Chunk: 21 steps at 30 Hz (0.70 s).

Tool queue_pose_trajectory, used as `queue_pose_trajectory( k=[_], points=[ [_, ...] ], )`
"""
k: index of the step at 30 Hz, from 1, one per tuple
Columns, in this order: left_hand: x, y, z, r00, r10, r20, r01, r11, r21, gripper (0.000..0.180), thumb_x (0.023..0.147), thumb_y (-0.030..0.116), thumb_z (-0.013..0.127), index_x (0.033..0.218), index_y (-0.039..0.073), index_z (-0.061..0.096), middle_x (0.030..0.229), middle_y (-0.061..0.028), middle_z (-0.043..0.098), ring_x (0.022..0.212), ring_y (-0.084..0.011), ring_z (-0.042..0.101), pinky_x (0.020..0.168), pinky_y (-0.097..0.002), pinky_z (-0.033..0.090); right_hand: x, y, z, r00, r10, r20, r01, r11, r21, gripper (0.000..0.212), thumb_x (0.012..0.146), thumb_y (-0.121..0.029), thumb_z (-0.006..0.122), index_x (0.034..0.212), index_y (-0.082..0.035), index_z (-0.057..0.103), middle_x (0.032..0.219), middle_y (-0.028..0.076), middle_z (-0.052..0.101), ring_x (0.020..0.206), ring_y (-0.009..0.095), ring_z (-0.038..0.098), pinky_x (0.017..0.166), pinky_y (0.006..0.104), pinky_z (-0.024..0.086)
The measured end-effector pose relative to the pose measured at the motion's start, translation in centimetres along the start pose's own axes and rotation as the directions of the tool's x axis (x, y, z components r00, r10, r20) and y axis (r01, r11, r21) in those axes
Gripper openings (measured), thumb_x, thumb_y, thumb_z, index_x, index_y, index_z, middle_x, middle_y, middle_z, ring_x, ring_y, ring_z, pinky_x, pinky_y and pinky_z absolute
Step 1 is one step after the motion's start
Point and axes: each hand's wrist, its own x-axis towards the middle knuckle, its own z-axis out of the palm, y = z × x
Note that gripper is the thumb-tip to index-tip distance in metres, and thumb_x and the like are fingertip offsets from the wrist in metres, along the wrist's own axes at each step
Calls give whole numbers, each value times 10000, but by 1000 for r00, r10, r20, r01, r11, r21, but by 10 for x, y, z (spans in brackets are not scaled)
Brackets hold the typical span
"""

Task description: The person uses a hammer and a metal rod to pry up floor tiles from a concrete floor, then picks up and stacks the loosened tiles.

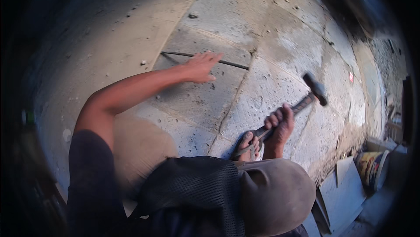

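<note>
My right hand [280, 125] is wrapped round the dark handle of a hammer [316, 89]. Its metal head points up and to the right, above the tiled floor. Further forward and to the left, my left hand [203, 66] reaches over a thin dark metal rod [234, 65] with its fingers stretched out. The rod lies across a grey, pitted floor tile [188, 40]; my hand covers its middle part. Whether the palm touches the rod I cannot tell. Just below the hammer handle shows my sandalled foot [250, 148].
Small stones and crumbs lie about the dusty floor, among them a larger stone [193, 15]. At the lower right stand a round bucket [372, 169] and leaning flat boards [345, 193]. My bent knees fill the lower middle.
</note>
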Motion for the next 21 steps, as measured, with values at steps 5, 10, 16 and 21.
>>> queue_pose_trajectory(
  k=[5,10,16,21],
  points=[
    [11,10,-7,1000,-14,1,14,1000,0,952,888,354,649,1548,60,30,1495,-280,301,1422,-432,248,1154,-523,222,-2,39,1,972,225,67,-214,967,-140,145,944,-186,566,866,-126,459,578,-68,328,425,55,313,378,239,307],
    [8,10,-4,1000,-26,11,26,999,24,961,881,361,654,1546,50,34,1495,-278,300,1423,-425,247,1157,-536,211,-7,33,-9,875,451,175,-411,884,-224,167,923,-161,600,855,-128,451,539,-71,311,380,47,308,328,233,276],
    [6,8,-5,1000,-14,12,15,998,-59,941,882,342,654,1542,34,59,1514,-275,274,1430,-424,236,1171,-522,205,2,2,-4,997,69,16,-68,994,-84,102,954,-187,572,928,-129,492,592,-82,301,443,31,289,352,213,260],
    [7,11,-7,1000,-13,9,13,999,-46,933,883,338,654,1540,24,71,1524,-271,260,1435,-409,235,1175,-517,204,16,34,-15,996,75,50,-73,996,-54,123,953,-198,562,911,-122,475,606,-68,342,460,48,327,370,224,303]
  ],
)
